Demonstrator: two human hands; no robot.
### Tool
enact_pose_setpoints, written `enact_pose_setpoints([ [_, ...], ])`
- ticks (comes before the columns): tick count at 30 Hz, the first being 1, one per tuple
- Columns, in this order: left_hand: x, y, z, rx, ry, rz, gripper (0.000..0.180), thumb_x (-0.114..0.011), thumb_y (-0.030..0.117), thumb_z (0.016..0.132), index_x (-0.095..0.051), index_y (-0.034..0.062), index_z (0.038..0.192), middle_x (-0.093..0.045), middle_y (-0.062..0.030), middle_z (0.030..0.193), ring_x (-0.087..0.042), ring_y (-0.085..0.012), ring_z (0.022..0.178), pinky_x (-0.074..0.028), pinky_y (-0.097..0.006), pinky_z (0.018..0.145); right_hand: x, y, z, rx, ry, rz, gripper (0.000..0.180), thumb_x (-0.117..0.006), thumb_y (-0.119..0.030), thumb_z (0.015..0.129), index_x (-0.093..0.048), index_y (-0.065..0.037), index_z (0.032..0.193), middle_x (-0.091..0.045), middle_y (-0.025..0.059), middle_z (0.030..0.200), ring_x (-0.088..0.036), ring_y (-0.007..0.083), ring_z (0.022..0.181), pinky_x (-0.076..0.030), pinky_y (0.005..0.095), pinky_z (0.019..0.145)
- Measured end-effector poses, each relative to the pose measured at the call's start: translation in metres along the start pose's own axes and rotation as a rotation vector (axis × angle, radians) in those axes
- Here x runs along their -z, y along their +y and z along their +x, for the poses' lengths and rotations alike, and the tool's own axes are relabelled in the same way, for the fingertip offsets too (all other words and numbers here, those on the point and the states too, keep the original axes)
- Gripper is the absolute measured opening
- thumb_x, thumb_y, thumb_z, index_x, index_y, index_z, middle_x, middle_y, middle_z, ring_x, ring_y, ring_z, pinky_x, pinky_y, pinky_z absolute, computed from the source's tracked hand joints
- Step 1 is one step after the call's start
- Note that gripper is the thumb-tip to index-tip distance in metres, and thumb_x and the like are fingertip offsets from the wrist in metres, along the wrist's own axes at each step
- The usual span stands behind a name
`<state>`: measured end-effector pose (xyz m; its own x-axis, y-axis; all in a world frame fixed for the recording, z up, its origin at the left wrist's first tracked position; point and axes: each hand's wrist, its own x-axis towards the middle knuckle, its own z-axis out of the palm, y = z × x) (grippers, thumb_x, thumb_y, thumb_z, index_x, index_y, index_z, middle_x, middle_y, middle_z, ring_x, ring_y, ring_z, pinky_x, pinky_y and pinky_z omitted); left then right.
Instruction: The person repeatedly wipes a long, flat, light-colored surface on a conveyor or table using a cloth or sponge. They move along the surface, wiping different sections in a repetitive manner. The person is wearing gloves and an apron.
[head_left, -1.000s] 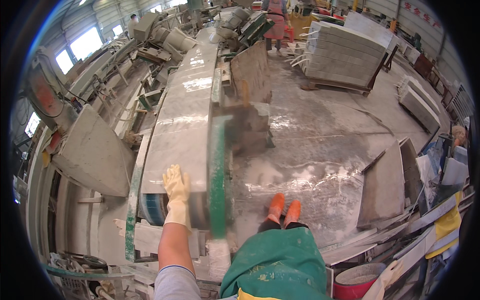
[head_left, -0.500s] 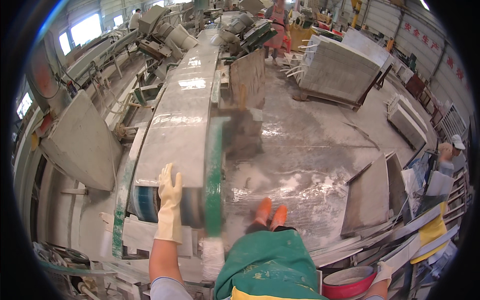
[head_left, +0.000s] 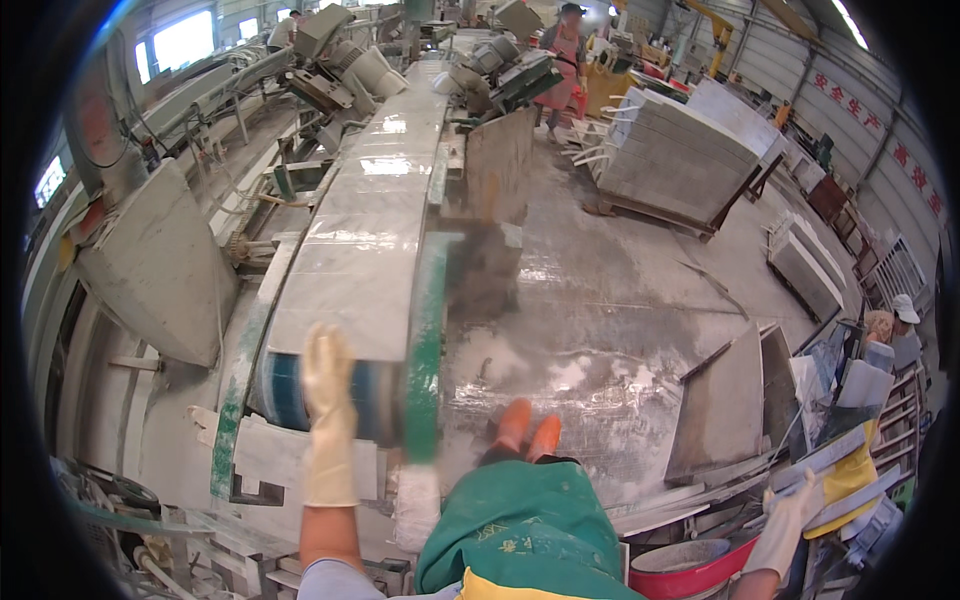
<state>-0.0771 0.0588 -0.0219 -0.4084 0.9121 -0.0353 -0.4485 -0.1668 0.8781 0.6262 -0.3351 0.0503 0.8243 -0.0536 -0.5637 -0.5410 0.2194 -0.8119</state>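
Note:
My left hand (head_left: 330,385), in a cream rubber glove, reaches over the near end of a conveyor. Its fingers lie stretched out at the near edge of a wet, pale grey stone slab (head_left: 345,315), holding nothing. Further wet slabs lie in line beyond it on the belt. Below the hand shows the blue end of the conveyor belt (head_left: 287,390). My right hand (head_left: 792,505), gloved too, is at the lower right, thumb and fingers apart. Close by it are a yellow sheet (head_left: 850,480) and long grey strips (head_left: 835,455); whether it touches them I cannot tell.
A green side rail (head_left: 424,370) borders the conveyor, with motors (head_left: 365,70) further along. A red basin (head_left: 690,570) stands low right. Stone panels (head_left: 715,410) lean on the right; stacked slabs (head_left: 675,150) stand behind. A co-worker in a pink apron (head_left: 562,70) stands far off.
My right hand has moved up and forward from beside the red basin toward the yellow sheet. My left hand stays at the slab's near edge, slightly lower and further left. The view has shifted slightly.

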Motion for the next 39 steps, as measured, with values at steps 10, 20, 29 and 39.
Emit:
enact_pose_setpoints([
  [10, -0.140, -0.052, -0.108, 0.873, -0.705, -0.239, 0.050, -0.056, 0.031, 0.097, -0.041, 0.0045, 0.137, -0.052, -0.0219, 0.132, -0.058, -0.0331, 0.112, -0.052, -0.046, 0.091, -0.216, 0.163, -0.216, -0.009, -1.231, -0.625, 0.066, -0.066, -0.014, 0.077, -0.046, -0.014, 0.140, -0.058, 0.0114, 0.109, -0.060, 0.0271, 0.074, -0.050, 0.0355, 0.056],
  [20, -0.023, -0.005, -0.069, 0.262, 0.012, -0.385, 0.029, -0.052, 0.003, 0.094, -0.048, -0.0031, 0.122, -0.058, -0.0168, 0.117, -0.060, -0.0306, 0.104, -0.050, -0.044, 0.096, -0.266, 0.301, -0.424, 1.856, -2.104, -0.907, 0.068, -0.075, -0.030, 0.068, -0.055, -0.014, 0.131, -0.050, 0.0166, 0.136, -0.045, 0.0422, 0.125, -0.036, 0.0479, 0.107],
  [29, 0.079, -0.047, 0.003, 0.338, 0.433, -0.276, 0.040, -0.054, 0.004, 0.089, -0.046, -0.0012, 0.128, -0.056, -0.0196, 0.122, -0.058, -0.0354, 0.109, -0.052, -0.051, 0.088, -0.301, 0.278, -0.283, 1.462, -1.777, -1.251, 0.063, -0.066, -0.037, 0.078, -0.052, -0.015, 0.136, -0.040, 0.0198, 0.147, -0.033, 0.0396, 0.138, -0.028, 0.0510, 0.113],
  [39, 0.048, -0.058, 0.002, 0.303, 0.429, -0.225, 0.035, -0.050, 0.003, 0.094, -0.043, -0.0033, 0.127, -0.053, -0.0200, 0.121, -0.059, -0.0340, 0.108, -0.054, -0.050, 0.088, -0.206, 0.187, -0.052, 0.837, -1.022, -0.898, 0.052, -0.065, -0.015, 0.086, -0.051, 0.004, 0.132, -0.058, 0.0169, 0.128, -0.056, 0.0207, 0.116, -0.043, 0.0315, 0.099],
])
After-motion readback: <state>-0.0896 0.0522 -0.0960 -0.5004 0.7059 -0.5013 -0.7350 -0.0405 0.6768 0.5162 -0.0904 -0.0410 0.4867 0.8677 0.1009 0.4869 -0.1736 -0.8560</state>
